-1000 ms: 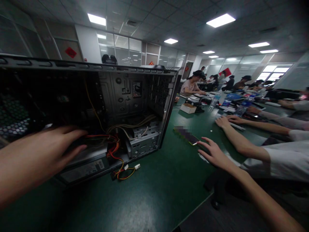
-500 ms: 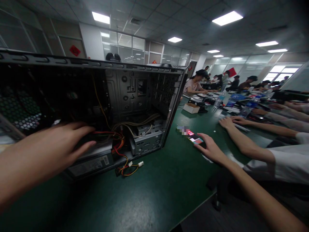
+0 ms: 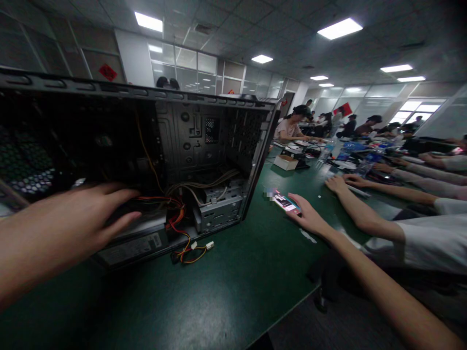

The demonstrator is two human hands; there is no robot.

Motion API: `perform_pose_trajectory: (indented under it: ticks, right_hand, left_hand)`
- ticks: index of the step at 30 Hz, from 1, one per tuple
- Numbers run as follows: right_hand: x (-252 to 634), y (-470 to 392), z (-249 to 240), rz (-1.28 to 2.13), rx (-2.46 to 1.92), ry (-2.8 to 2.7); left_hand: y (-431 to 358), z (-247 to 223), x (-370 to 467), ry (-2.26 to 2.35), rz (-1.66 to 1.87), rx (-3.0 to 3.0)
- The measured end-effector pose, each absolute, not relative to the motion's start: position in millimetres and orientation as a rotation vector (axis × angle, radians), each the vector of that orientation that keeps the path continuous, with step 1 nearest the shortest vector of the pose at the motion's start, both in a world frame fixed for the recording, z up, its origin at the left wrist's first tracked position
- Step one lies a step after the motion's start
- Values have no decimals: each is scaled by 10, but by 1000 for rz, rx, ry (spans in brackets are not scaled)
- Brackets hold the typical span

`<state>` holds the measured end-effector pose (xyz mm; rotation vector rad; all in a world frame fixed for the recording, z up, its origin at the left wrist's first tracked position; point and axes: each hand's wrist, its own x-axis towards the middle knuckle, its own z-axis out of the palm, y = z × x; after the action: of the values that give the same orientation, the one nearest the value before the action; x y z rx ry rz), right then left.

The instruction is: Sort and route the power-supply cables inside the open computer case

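Observation:
An open black computer case (image 3: 215, 101) stands on the green table (image 3: 219, 291), its inside facing me. My left hand (image 3: 91, 209) reaches into the case above the silver power supply (image 3: 134, 248); thumb and fingers are apart, the fingertips partly lost in shadow. Beside it run red, orange and black cables (image 3: 177, 209). Loose connectors (image 3: 209, 245) hang out onto the table. Right of the case, my right hand (image 3: 308, 214) rests at the near end of a phone (image 3: 286, 201) with a lit screen, thumb and fingers spread around its edge.
Another person's hands (image 3: 337, 184) and forearms lie on the table at the right. Farther back are a small white box (image 3: 285, 162), plastic bottles (image 3: 326, 151) and a seated person (image 3: 290, 127). The table's near edge runs diagonally at the lower right.
The view has shifted slightly, so the case and table sit a little farther left. The phone's screen shows different content. Both hands keep nearly the same places.

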<state>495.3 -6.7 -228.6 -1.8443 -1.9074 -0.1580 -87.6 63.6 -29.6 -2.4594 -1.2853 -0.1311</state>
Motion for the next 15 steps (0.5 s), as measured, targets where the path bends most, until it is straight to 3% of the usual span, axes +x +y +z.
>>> perform_pose_trajectory:
  ticks: [15]
  right_hand:
    - [4963,-114,-2299,-137,-1858,-1842]
  left_hand:
    - [687,-316,-911,-1268,-178,-2507]
